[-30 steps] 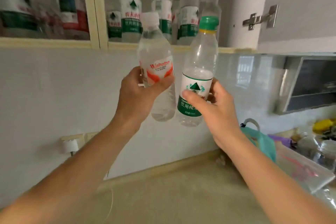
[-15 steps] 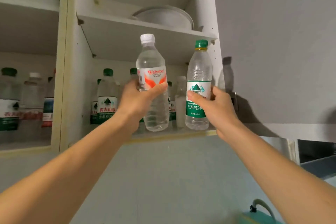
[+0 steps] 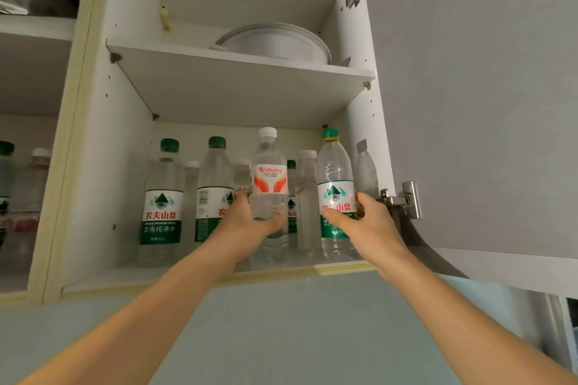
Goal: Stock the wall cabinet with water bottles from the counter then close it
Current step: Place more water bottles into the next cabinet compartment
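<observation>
Head view: your two bottles stand upright, long axes vertical, at the front of the lower cabinet shelf [image 3: 194,280]. The red-label bottle [image 3: 269,184] is in your left hand [image 3: 250,225], fingers wrapped round its lower body. The green-label bottle [image 3: 336,197] is in your right hand [image 3: 362,225], thumb across the label, by the right cabinet wall. Whether either base touches the shelf, I can't tell. More bottles stand just behind. Cabinet door [image 3: 484,103] hangs open on the right, nearer your right hand.
</observation>
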Tool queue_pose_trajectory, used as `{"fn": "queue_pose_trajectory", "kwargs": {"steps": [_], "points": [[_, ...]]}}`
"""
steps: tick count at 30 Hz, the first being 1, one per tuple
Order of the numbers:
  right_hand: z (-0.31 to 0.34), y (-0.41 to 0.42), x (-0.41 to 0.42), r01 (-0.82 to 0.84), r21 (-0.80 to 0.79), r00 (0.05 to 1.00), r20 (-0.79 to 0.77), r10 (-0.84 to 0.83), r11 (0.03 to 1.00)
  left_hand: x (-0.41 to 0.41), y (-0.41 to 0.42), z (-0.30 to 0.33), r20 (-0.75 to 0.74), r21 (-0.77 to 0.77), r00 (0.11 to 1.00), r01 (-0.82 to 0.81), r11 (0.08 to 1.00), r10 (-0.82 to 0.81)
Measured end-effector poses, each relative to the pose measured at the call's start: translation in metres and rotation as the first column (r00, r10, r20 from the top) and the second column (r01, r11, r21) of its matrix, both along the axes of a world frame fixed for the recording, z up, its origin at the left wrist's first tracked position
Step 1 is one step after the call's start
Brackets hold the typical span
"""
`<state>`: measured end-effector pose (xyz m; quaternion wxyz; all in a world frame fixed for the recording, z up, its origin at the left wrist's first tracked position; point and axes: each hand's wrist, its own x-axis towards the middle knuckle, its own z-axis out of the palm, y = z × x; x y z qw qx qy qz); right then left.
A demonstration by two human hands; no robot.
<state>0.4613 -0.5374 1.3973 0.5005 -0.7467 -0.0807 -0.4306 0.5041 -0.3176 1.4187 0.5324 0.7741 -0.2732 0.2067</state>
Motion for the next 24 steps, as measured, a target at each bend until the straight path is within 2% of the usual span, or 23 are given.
{"fn": "queue_pose_trajectory", "kwargs": {"steps": [5, 10, 16, 19, 24], "points": [[-0.002, -0.010, 0.017, -0.006, -0.021, 1.000, -0.001, 0.006, 1.000, 0.009, 0.004, 0.002, -0.002, 0.129, 1.000, -0.004, 0.992, 0.004], [-0.003, -0.009, 0.024, 0.107, -0.096, 0.994, 0.019, -0.105, 0.990, 0.014, -0.019, 0.004, 0.025, 0.127, 0.999, -0.032, 0.991, 0.029], [-0.004, -0.008, 0.022, 0.203, -0.189, 0.978, -0.009, -0.208, 0.961, 0.017, -0.034, 0.010, -0.026, 0.181, 0.997, -0.070, 0.981, 0.076], [-0.004, -0.003, 0.020, 0.260, -0.220, 0.962, -0.023, -0.271, 0.940, 0.011, -0.039, 0.008, 0.031, 0.198, 0.988, -0.152, 0.968, 0.149], [-0.006, 0.003, 0.019, 0.329, -0.263, 0.938, -0.017, -0.346, 0.907, 0.000, -0.052, -0.003, 0.157, 0.135, 0.948, -0.300, 0.944, 0.278]]}}
